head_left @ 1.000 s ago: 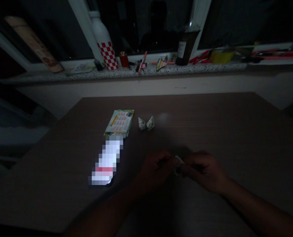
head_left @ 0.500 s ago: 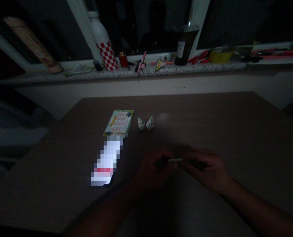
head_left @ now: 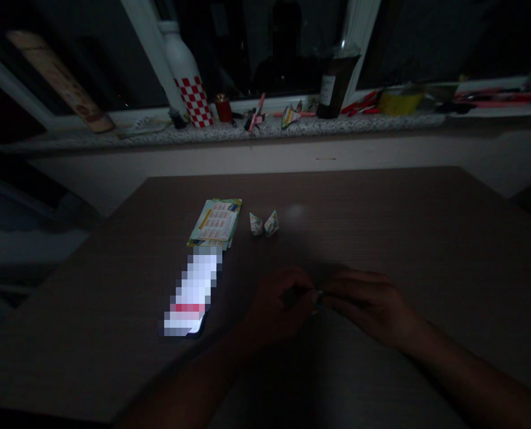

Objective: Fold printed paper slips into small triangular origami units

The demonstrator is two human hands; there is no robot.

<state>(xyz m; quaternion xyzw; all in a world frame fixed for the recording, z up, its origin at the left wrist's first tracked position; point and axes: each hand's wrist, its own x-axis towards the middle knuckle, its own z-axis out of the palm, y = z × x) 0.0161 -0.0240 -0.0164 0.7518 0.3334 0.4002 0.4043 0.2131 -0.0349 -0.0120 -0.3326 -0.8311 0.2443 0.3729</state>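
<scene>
One scrap (head_left: 320,292), perhaps paper, pinched by left hand (head_left: 279,305), right hand (head_left: 372,307); dim brown table (head_left: 403,220), speckled windowsill (head_left: 359,124) beyond.

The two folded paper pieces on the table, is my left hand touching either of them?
Apart. The head view shows bare tabletop between your left hand and both the left paper piece and the right paper piece.
</scene>
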